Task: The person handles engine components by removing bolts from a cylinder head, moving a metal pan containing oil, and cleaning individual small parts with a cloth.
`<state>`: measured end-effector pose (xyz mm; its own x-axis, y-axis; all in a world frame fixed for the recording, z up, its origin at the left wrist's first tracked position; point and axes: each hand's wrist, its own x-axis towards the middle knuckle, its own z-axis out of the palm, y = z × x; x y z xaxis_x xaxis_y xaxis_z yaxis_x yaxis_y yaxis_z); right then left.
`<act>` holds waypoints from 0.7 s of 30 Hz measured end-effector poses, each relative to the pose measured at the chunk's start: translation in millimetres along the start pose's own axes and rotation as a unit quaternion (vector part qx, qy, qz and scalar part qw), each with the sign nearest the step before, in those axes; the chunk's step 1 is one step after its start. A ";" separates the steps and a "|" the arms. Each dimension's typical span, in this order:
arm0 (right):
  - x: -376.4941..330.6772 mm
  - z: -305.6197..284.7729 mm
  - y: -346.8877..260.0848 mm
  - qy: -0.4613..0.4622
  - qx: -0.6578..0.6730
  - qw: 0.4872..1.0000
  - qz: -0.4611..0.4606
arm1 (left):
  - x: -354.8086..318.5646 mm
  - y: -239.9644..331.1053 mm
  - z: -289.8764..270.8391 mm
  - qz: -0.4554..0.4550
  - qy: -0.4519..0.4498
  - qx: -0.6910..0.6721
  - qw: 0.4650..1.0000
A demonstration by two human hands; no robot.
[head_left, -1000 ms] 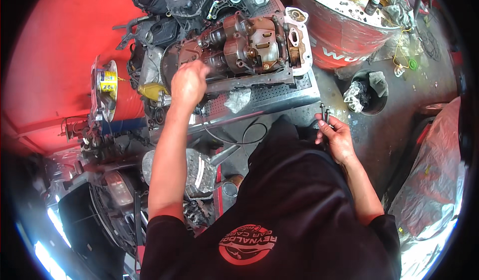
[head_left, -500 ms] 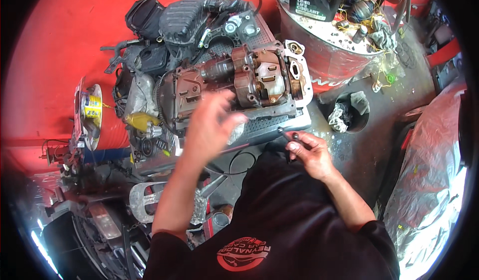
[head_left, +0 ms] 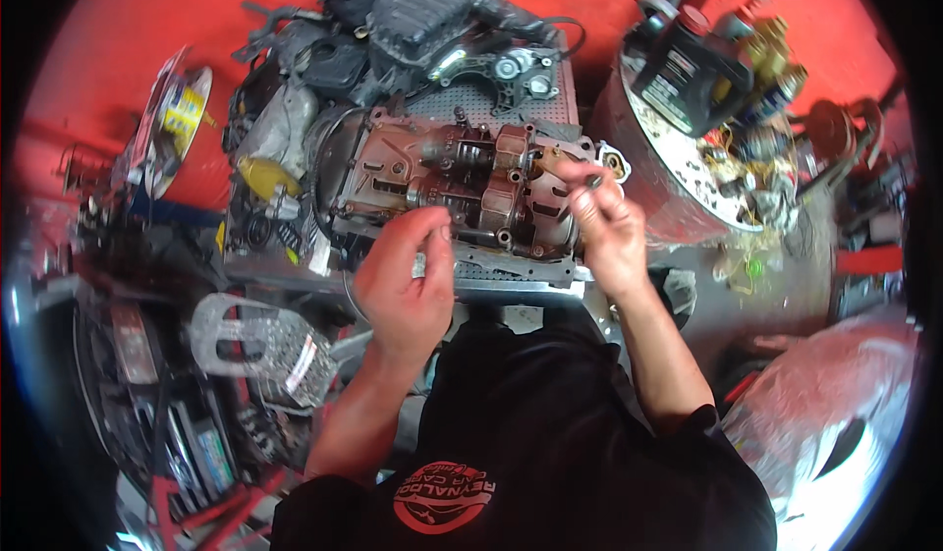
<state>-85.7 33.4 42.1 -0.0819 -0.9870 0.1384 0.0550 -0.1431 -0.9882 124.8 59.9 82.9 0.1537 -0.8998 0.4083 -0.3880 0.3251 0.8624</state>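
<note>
An oil-browned engine casting (head_left: 388, 165), with two shafts lying under bearing caps, rests on a perforated metal bench top (head_left: 545, 109) in front of me. My left hand (head_left: 401, 281) is at its front edge, left of the middle, fingers curled in; whatever is between the fingertips is too small to make out. Over the casting's right end is my right hand (head_left: 614, 242), pinching a small dark bolt (head_left: 594, 183) between thumb and forefinger. The hand covers part of the casting's right end.
Behind the casting lie a black plastic housing (head_left: 422, 21) and a metal bracket (head_left: 506, 75). A drum (head_left: 629, 148) at the right carries a black jug (head_left: 688, 75) and other bottles. Left stands a spool (head_left: 187, 124); a white plastic chair (head_left: 231, 330) is below the bench.
My right hand has risen from the bench's front edge to above the casting. My left hand has drawn back a little and curled its fingers. The view has shifted.
</note>
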 end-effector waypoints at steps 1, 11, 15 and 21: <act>14.8 -5.5 1.1 0.014 -0.009 1.000 0.007 | -3.4 -4.8 4.1 0.047 -0.001 0.059 0.997; 125.9 -26.6 24.0 -0.080 0.099 0.992 0.017 | -24.7 9.2 56.8 0.119 0.004 0.279 0.953; 155.0 -12.5 43.8 -0.172 -0.068 0.977 -0.108 | -33.8 4.7 76.7 0.058 -0.014 0.374 0.926; 163.7 -16.2 37.6 -0.226 -0.148 0.952 -0.142 | -45.0 5.7 104.9 -0.110 0.067 0.426 0.896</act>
<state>-113.3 -132.4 26.5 0.3883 -0.8518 0.3516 -0.1947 -0.4488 -0.8722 20.4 71.7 38.1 0.3966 -0.8535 0.3379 -0.8786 -0.2463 0.4091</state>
